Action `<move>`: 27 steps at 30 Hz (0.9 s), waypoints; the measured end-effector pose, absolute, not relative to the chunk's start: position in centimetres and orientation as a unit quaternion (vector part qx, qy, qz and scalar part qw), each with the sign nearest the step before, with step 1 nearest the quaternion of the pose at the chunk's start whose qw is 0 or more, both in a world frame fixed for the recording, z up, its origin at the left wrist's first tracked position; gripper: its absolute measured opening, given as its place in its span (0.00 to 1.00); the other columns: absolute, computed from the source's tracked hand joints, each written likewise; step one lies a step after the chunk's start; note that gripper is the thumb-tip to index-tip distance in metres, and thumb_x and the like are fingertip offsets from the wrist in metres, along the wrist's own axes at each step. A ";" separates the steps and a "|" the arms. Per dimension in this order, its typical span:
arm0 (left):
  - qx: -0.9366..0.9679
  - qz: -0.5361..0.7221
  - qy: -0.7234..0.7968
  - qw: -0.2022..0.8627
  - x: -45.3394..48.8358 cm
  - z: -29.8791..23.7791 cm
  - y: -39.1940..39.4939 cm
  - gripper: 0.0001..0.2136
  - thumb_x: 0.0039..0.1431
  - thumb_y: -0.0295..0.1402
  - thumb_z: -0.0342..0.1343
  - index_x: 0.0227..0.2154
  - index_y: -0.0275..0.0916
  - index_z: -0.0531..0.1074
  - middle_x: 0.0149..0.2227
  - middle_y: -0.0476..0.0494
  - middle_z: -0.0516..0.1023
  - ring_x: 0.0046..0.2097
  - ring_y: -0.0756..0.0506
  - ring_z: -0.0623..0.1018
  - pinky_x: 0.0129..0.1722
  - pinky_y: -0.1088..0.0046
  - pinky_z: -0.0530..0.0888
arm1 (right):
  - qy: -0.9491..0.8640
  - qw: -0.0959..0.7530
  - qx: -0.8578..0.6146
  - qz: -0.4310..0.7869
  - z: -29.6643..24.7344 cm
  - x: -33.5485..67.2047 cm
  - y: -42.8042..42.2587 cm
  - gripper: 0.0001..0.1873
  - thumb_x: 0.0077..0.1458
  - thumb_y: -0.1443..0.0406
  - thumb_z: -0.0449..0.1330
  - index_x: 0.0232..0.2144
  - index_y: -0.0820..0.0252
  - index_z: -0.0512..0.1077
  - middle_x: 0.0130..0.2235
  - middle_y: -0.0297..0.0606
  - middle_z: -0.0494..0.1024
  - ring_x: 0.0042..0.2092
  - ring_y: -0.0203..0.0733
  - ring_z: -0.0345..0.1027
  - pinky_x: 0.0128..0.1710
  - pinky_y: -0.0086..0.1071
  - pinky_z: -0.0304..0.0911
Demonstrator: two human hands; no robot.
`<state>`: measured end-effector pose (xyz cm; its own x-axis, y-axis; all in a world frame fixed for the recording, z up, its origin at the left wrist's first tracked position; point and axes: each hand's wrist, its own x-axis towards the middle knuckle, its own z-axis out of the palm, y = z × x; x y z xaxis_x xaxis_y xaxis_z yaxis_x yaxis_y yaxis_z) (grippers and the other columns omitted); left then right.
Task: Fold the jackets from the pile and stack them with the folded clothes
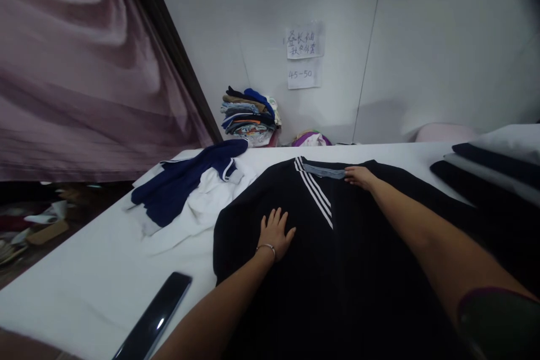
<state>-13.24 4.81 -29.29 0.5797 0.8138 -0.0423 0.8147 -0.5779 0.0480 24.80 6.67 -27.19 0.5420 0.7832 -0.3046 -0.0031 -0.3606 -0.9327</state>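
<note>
A black V-neck top [312, 270] lies spread out in front of me, with three white stripes along the left side of its neckline and a grey-blue band inside the back of the neck. My left hand [275, 234], wearing a thin bracelet, rests flat on the top's left chest with its fingers spread. At the right side of the neck opening, my right hand [358, 176] has its fingertips closed on the collar edge. The right neckline is partly hidden by that hand. Much of the lower part of the top is too dark to make out.
Navy [185, 180] and white [211, 197] garments lie crumpled on the white table [84, 287] at left. A shiny black flat object [154, 318] is near the front edge. Folded clothes [248, 115] are piled by the wall; dark folded garments [485, 174] lie right.
</note>
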 end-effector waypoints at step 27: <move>0.886 -0.010 0.463 0.026 -13.1 -29.2 5.2 0.30 0.63 0.50 0.36 0.63 0.40 0.56 0.67 0.41 0.50 0.68 0.40 0.48 0.64 0.53 0.48 | -0.658 0.041 -0.744 0.104 -27.4 20.0 -3.8 0.26 0.57 0.58 0.53 0.57 0.58 0.67 0.63 0.49 0.60 0.64 0.53 0.51 0.61 0.52 0.47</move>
